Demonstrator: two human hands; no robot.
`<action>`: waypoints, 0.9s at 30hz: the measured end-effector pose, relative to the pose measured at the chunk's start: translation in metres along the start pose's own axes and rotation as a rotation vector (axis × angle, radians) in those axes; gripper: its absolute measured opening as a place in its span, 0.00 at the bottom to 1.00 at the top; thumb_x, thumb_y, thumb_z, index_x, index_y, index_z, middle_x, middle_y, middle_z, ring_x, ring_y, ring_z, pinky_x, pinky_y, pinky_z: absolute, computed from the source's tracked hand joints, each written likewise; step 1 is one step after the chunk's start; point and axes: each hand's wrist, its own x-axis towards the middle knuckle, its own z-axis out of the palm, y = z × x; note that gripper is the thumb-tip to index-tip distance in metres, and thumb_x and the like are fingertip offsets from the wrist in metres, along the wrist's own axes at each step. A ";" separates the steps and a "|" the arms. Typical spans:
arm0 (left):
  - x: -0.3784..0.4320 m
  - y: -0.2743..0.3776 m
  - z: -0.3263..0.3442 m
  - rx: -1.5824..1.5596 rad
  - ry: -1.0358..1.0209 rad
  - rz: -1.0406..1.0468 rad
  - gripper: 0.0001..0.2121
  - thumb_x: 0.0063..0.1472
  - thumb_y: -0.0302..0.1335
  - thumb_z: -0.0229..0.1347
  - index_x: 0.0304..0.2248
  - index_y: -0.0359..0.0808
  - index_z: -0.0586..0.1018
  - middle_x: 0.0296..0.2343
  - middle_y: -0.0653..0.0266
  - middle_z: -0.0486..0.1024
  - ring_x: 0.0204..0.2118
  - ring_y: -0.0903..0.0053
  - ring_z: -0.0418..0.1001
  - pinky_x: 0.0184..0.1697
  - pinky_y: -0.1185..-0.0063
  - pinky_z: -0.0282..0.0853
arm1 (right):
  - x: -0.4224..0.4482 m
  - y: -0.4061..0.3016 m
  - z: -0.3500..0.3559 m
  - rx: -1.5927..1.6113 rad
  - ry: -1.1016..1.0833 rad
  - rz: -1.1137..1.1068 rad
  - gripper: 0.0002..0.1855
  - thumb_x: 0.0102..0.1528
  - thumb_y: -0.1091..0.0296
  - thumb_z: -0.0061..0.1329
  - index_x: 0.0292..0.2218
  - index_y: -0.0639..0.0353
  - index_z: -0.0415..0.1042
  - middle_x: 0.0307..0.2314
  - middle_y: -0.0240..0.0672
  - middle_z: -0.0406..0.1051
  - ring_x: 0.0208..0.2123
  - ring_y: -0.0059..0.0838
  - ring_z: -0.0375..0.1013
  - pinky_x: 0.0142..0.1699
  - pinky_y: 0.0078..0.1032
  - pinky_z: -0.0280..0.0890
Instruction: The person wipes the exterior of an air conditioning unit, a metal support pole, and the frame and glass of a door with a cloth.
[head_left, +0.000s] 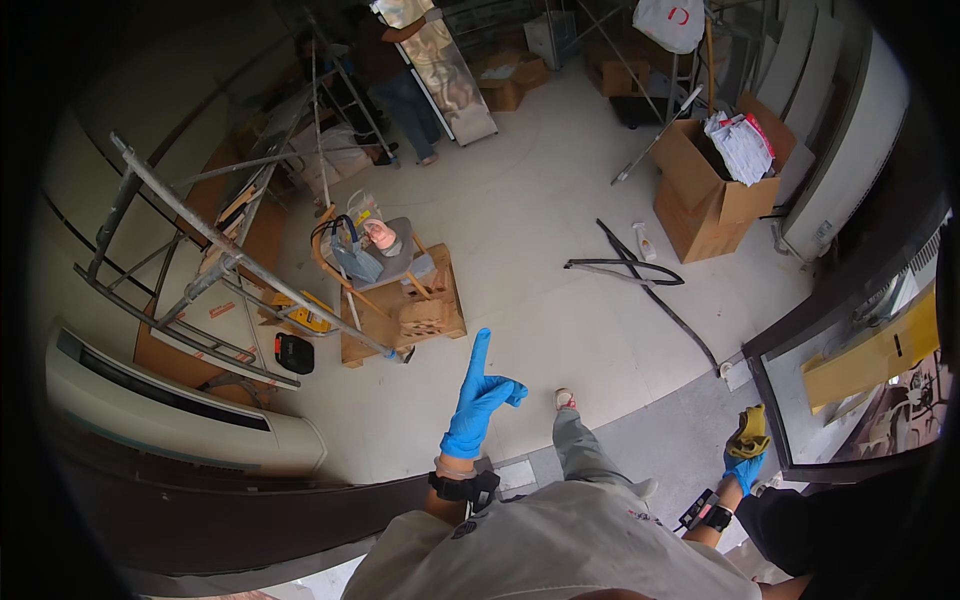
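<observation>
My left hand (480, 409) wears a blue glove and is raised in front of me over the pale floor. Its index finger points forward, the other fingers are partly bent, and it holds nothing. On the right, my right hand (744, 469), also gloved in blue, grips a folded yellow-brown cloth (748, 433). That cloth is beside the dark frame of a glass door (772, 420). Both wrists carry black straps. Beyond my left hand is a low wooden platform (367, 330) with bricks (424, 316) and a chair (401, 259) holding bags.
A metal scaffold frame (214, 236) leans across the left, above a floor-standing air conditioner (165, 409). Black tubing (649, 289) lies near a white bottle (643, 241) and an open cardboard box (694, 217). Farther back, a person (409, 90) holds a tall shiny panel (446, 75).
</observation>
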 end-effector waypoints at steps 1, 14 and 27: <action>0.014 -0.004 -0.007 -0.008 -0.002 0.003 0.36 0.54 0.18 0.46 0.59 0.42 0.42 0.22 0.62 0.74 0.26 0.79 0.71 0.34 0.81 0.67 | 0.019 -0.001 -0.002 -0.065 -0.009 -0.052 0.24 0.58 0.60 0.33 0.52 0.65 0.57 0.49 0.42 0.61 0.50 0.36 0.63 0.55 0.30 0.59; 0.147 0.047 -0.085 0.050 0.516 0.260 0.42 0.55 0.26 0.51 0.58 0.64 0.35 0.58 0.53 0.42 0.51 0.66 0.61 0.44 0.73 0.65 | 0.205 0.288 0.227 -0.066 -0.337 0.560 0.19 0.57 0.61 0.39 0.46 0.64 0.64 0.42 0.40 0.68 0.40 0.36 0.70 0.48 0.35 0.64; 0.247 0.034 -0.158 -0.089 0.414 0.178 0.39 0.56 0.25 0.50 0.58 0.63 0.38 0.57 0.50 0.46 0.51 0.63 0.62 0.52 0.66 0.56 | 0.239 0.230 0.124 -0.034 -0.315 0.296 0.24 0.58 0.60 0.29 0.51 0.66 0.58 0.48 0.40 0.64 0.50 0.34 0.62 0.55 0.29 0.59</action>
